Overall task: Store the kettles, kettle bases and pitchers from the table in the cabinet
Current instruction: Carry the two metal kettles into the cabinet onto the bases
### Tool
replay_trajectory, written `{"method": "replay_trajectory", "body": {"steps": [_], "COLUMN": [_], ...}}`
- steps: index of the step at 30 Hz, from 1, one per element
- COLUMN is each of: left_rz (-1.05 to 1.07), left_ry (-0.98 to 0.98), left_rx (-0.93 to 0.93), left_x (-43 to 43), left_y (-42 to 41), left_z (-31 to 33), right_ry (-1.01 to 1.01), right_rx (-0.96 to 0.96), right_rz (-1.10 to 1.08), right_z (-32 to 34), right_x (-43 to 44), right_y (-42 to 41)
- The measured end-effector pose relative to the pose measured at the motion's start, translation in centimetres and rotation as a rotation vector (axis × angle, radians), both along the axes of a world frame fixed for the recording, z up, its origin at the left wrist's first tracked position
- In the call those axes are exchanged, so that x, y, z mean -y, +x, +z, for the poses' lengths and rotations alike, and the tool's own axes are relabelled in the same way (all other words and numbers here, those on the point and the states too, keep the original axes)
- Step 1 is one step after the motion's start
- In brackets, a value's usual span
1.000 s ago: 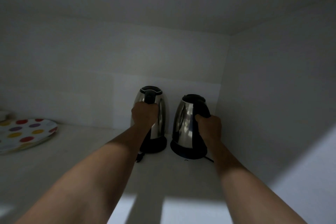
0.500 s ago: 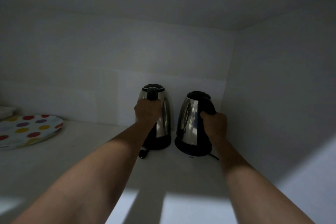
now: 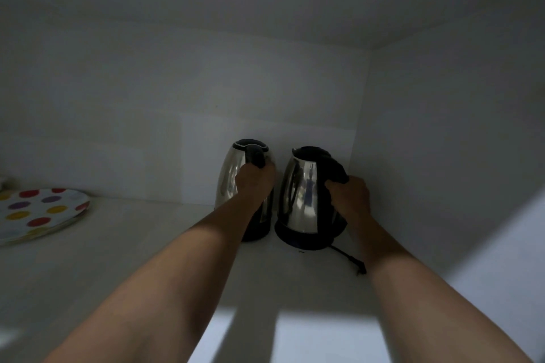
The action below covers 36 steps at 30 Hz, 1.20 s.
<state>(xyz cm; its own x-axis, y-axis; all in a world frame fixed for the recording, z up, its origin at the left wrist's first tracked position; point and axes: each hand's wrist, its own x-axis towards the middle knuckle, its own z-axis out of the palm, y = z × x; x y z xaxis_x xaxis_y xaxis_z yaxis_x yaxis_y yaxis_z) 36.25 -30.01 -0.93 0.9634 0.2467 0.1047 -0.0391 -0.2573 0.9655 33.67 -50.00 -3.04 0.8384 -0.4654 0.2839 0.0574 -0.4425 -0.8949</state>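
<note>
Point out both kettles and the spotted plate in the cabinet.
left kettle [image 3: 228,177], head view, steel body left of the handle
right kettle [image 3: 298,200], head view, shiny steel front
spotted plate [image 3: 41,212], head view, middle of its top face

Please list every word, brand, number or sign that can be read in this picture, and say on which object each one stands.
None can be read.
Left kettle: no lettering shows on the steel.
Right kettle: only reflections, no lettering.
Shelf: a tiny dark mark lies before the right kettle's base; too small to read.
Dotted plate: coloured spots only, no text.
</note>
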Motion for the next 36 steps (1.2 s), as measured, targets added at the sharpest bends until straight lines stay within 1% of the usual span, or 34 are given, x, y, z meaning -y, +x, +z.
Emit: {"method": "replay_trajectory", "body": {"steps": [3, 11, 14, 18, 21, 24, 27, 29, 31, 33, 36], "left_rz": [-0.041, -0.089, -0.015, 0.069, 0.101, 0.035, -0.012, -0.046, -0.069, -0.068, -0.054], "left_ry": [0.002, 0.168, 0.225, 0.322, 0.453, 0.613, 0.866, 0.973, 1.029, 1.082, 1.098], "left_rx": [-0.029, -0.066, -0.042, -0.032, 0.042, 0.181, 0.291, 0.300, 0.294, 0.339, 0.381], "left_x": [0.0, -1.4, -1.5, -2.7, -4.1, -6.3, -9.3, -11.3, -12.8, -14.5, -16.5], "left_y": [0.0, -1.5, -2.5, -4.5, -6.6, -9.2, -12.5, -15.1, -16.7, -18.3, -20.4], "left_z": [0.1, 0.6, 1.3, 1.8, 2.1, 2.2, 2.7, 3.0, 3.4, 3.6, 3.9], "right_ry": [-0.033, -0.127, -0.162, -0.246, -0.349, -0.468, -0.615, -0.684, -0.715, -0.733, -0.794], "right_rx": [-0.035, -0.125, -0.103, -0.080, -0.069, -0.090, -0.162, -0.222, -0.238, -0.210, -0.210], "right_rz": [0.020, 0.039, 0.035, -0.042, -0.073, -0.054, -0.030, -0.022, -0.018, 0.002, 0.032], "right_z": [0.2, 0.7, 1.2, 2.2, 3.0, 3.9, 5.3, 5.9, 6.4, 6.9, 7.4], "right_x": [0.1, -0.3, -0.7, -1.8, -2.9, -4.4, -6.9, -9.1, -10.7, -12.4, -14.2], "right_y": [-0.4, -2.3, -3.2, -5.1, -7.1, -9.3, -12.1, -14.2, -15.4, -17.2, -19.4]}}
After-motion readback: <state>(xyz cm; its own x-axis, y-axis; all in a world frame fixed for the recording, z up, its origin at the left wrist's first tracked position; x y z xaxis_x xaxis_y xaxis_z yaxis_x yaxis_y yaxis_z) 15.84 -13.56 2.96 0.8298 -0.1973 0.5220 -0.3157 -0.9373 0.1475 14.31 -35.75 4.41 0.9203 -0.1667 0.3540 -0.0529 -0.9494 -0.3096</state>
